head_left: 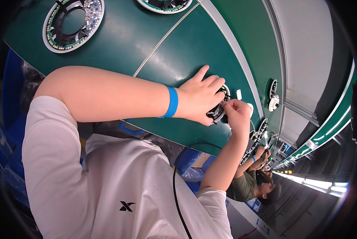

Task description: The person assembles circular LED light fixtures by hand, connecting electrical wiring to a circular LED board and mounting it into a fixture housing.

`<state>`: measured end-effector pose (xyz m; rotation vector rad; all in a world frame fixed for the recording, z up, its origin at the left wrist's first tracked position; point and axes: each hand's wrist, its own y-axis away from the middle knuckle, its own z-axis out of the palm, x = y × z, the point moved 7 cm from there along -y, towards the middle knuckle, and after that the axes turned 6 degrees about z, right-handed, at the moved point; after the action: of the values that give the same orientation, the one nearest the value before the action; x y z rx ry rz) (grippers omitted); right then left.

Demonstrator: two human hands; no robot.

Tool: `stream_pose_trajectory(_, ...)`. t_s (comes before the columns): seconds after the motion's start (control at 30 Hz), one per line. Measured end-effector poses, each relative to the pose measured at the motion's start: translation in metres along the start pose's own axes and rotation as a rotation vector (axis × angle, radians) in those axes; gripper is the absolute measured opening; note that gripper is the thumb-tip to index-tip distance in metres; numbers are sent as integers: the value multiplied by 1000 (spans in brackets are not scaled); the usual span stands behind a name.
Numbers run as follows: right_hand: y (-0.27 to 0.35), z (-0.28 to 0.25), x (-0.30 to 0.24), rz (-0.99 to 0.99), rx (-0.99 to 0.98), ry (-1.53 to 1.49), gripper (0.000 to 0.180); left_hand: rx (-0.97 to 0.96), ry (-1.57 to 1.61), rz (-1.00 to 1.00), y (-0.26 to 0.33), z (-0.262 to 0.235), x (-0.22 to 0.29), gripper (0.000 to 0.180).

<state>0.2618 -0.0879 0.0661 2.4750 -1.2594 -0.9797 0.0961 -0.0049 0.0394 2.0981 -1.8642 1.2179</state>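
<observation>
Two bare hands meet over one small ring-shaped unit (217,113), dark inside with a pale rim, which lies on the green table (118,44) near its far right edge. The left hand (202,97) comes across palm down, its five digits spread apart, several of them over the unit and covering much of it; one blue band (173,102) circles that wrist. The right hand (238,113) is at the unit's right side, thumb and forefinger drawn together; I cannot tell whether anything sits between their tips. Just beside the hands lie one small white tag (239,94) and one white round piece (250,109). Two larger ring-shaped units lie well apart from the hands toward the top: one whole ring (48,34) at the left, its inner edge lined with small lights, and one cut-off ring (164,8). One blue coiled cord (130,128) hangs by the near edge. Farther right, one co-worker in an olive shirt (242,187) works at the bench.
</observation>
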Motion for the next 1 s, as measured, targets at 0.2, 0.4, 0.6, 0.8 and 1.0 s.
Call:
stream_pose_trajectory(0.2, 2, 8, 6, -26, 23, -37, 18, 28, -4, 15, 3, 0, 0, 65)
stream_pose_trajectory(0.4, 45, 17, -27, -403, 402, 332, 8, 3, 11, -22, 7, 4, -6, 67)
stream_pose_trajectory(0.6, 144, 26, 3, -769, 864, -42, 16, 0, -19, -23, 10, 3, -13, 66)
stream_pose_trajectory(0.8, 117, -25, 63, -612, 1006, -388, 25, 2, 16, -28, 8, 0, -15, 65)
stream_pose_trajectory(1.0, 77, -24, 50, -638, 818, -502, 24, -5, 34, -41, 10, 5, -14, 66)
